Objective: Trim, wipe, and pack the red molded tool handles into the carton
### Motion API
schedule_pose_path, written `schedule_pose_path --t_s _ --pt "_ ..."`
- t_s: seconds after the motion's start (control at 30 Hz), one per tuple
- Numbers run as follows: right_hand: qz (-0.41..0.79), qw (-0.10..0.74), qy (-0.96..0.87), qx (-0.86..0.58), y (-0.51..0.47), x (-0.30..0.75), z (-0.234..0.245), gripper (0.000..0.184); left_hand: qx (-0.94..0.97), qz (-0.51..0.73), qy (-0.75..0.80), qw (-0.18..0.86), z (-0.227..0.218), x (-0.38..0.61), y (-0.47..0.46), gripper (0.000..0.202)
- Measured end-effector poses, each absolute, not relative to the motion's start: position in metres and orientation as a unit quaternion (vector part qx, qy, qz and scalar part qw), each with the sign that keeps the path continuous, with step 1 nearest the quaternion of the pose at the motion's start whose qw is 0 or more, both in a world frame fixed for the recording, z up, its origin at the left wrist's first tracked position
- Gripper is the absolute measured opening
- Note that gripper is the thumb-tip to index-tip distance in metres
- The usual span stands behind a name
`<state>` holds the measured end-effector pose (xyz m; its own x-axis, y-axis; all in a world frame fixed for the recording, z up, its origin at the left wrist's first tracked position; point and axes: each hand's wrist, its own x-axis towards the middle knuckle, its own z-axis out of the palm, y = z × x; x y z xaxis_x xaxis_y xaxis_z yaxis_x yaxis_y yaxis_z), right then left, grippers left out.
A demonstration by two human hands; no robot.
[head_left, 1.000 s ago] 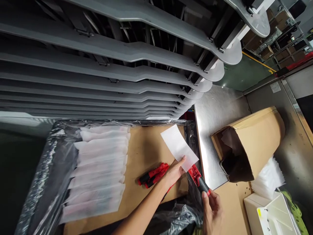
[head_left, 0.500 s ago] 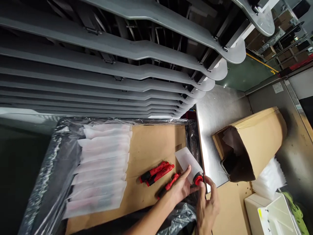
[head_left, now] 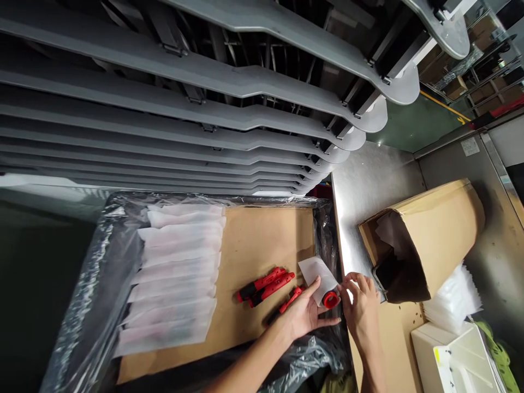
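Note:
A white, thin sleeve (head_left: pixel 319 271) rests in my left hand (head_left: pixel 303 315), thumb on top and the lower fingers spread beneath. From its near end shows the round red end of a part (head_left: pixel 331 299), ring-shaped with a dark hollow; the rest of it is hidden. My right hand (head_left: pixel 360 300) has thumb and forefinger pinched at the sleeve's right edge, beside the red end. Close by on the cardboard lie two red-and-black tool-like parts (head_left: pixel 266 286) side by side. Another red-and-black part (head_left: pixel 289 302) lies partly behind my left hand.
Several wrapped pieces (head_left: pixel 176 278) lie in an overlapping row on the cardboard sheet (head_left: pixel 266 234), inside a plastic-lined container (head_left: pixel 88 278). Grey curved panels (head_left: pixel 245 109) hang above. To the right stand an open carton (head_left: pixel 442 234), white sleeves (head_left: pixel 454 297) and a white bin (head_left: pixel 458 349).
My right hand has moved up and right, from the red end to the sleeve's edge. The sleeve now reaches closer round the red end. The view has shifted slightly.

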<state>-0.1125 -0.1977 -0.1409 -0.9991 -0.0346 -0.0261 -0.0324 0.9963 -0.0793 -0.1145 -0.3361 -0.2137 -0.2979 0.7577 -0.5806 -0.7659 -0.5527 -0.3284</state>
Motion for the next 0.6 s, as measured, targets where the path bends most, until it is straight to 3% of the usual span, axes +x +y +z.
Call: schedule_pose_path --t_s 0.17,0.37,0.47,0.6 --pt "0.029 0.021 0.995 -0.097 -0.201 -0.114 -0.138 0.032 -0.324 0.786 -0.029 0.526 -0.214 -0.117 -0.343 0.050" --pt "-0.023 0.029 0.992 -0.120 -0.199 -0.111 -0.130 0.031 -0.388 0.772 0.041 0.503 -0.231 -0.115 -0.341 0.043" --pt "-0.092 0.020 0.991 -0.099 -0.196 -0.103 -0.132 0.030 -0.412 0.786 0.082 0.454 -0.238 -0.103 -0.347 0.032" --pt "-0.186 -0.005 0.982 -0.036 -0.189 -0.082 -0.152 0.036 -0.491 0.797 0.171 0.306 -0.246 -0.063 -0.382 0.027"
